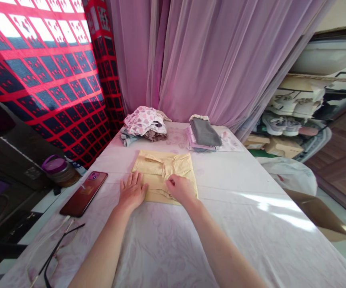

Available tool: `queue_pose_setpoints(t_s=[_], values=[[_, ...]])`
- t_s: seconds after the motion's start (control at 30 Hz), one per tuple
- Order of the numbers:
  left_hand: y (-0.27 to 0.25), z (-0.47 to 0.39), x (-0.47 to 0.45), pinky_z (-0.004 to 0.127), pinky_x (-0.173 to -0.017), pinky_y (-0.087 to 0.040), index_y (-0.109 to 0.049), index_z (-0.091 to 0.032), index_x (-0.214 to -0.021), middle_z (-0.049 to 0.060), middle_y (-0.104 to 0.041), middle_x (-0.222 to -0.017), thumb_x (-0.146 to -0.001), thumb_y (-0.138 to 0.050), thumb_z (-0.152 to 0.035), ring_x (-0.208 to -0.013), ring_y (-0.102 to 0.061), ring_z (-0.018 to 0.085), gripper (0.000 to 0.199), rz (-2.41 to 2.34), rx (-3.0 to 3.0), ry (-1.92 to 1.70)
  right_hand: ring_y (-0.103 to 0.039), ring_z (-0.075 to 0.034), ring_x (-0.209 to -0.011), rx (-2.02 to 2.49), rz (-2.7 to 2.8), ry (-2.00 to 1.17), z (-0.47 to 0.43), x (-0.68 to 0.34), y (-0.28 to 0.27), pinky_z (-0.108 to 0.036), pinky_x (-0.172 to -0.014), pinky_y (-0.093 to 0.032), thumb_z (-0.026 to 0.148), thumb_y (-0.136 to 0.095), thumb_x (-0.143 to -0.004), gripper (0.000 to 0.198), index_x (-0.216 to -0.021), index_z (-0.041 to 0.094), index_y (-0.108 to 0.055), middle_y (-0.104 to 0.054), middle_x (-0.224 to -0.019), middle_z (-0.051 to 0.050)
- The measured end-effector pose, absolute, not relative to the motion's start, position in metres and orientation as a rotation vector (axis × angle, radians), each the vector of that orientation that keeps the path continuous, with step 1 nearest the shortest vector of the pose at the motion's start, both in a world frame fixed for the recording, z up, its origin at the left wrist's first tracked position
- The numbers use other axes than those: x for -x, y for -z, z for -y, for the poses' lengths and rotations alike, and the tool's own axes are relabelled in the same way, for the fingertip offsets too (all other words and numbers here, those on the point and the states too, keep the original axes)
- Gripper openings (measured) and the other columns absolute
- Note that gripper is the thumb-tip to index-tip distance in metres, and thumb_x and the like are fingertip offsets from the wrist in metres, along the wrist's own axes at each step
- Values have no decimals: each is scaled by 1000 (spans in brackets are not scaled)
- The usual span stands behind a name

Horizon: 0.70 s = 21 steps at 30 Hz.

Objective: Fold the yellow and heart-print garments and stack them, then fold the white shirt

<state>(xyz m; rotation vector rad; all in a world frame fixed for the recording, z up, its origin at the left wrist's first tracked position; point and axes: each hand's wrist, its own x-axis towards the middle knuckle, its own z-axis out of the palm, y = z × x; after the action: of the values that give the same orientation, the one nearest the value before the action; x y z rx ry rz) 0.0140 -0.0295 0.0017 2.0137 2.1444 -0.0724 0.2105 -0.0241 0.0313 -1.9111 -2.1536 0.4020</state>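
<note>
A pale yellow folded garment (pixel 153 182) lies on the table in front of me, with a tie or strap-like strip running down its middle and creases along its upper part. My left hand (pixel 132 191) rests flat on its left side, fingers spread. On the right half is my right hand (pixel 181 188), its fingers curled and pinched together at the lower end of the strip. The fingertips partly hide what cloth is between them. The garment's exact kind is unclear.
Crumpled clothes (pixel 145 123) are heaped at the back left; a folded stack (pixel 204 134) with grey cloth on top stands at the back right. A phone (pixel 85 193) and eyeglasses (pixel 54 254) lie at the left edge. A purple-lidded jar (pixel 59 170) stands beside the table.
</note>
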Motion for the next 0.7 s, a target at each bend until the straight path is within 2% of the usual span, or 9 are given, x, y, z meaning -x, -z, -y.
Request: queue_pose_setpoints(t_s=[0.07,0.13,0.2,0.27,0.33,0.5,0.6,0.7], values=[[-4,29,-14,57,-119,-15,-26,-18,-155,5,-14,-164,-98,-17,-44,-151,-13,27,62,-2140,-2015,103,-65,-19,-90,1860,2132,-309,9,-213,-39,-27,-74,-41,30,-43,-96,27,-102,23,-69,-73,-99,-5],[-5,28,-14,57,-119,-15,-23,-19,-156,4,-12,-164,-98,-16,-44,-151,-12,26,63,-2134,-2010,131,-60,-20,-111,1791,2145,-211,-9,-213,-40,-29,-90,-41,30,-42,-97,33,-122,22,-63,-68,-121,-8],[-6,28,-14,57,-120,-14,-21,-19,-156,3,-10,-164,-98,-15,-44,-151,-11,26,63,-2132,-2000,152,-45,-23,-132,1767,2182,-143,-24,-211,-35,-36,-107,-32,34,-41,-98,45,-140,20,-50,-53,-143,-10],[-6,28,-15,56,-120,-14,-21,-19,-156,4,-11,-164,-98,-16,-43,-151,-11,26,63,-2140,-1994,155,-30,-25,-143,1802,2248,-161,-35,-207,-25,-45,-115,-21,40,-39,-99,53,-148,20,-40,-38,-155,-10],[-4,28,-15,55,-120,-14,-22,-20,-156,5,-12,-164,-98,-19,-42,-151,-12,27,62,-2155,-1995,151,-20,-27,-148,1835,2323,-240,-40,-205,-15,-51,-117,-12,46,-34,-100,56,-150,21,-38,-29,-160,-10],[-4,25,-9,58,-117,-18,-30,-22,-153,8,-17,-164,-97,-27,-42,-150,-17,29,60,-2120,-2023,148,-12,-25,-150,1894,2369,-331,-41,-203,-2,-53,-118,-5,53,-26,-100,60,-152,26,-33,-20,-163,-7],[-14,13,-4,60,-115,-22,-46,-26,-144,8,-34,-159,-95,-35,-41,-146,-30,30,52,-2120,-2090,59,-11,-25,-150,1899,2366,-336,-41,-202,-2,-52,-117,-5,55,-24,-99,61,-153,27,-32,-19,-163,-7],[-29,-10,-2,55,-113,-28,-53,-27,-135,7,-49,-148,-93,-42,-36,-137,-42,27,44,-2156,-2197,-156,-12,-25,-149,1891,2344,-335,-42,-202,-2,-53,-117,-6,56,-26,-99,61,-152,27,-34,-20,-163,-7]])
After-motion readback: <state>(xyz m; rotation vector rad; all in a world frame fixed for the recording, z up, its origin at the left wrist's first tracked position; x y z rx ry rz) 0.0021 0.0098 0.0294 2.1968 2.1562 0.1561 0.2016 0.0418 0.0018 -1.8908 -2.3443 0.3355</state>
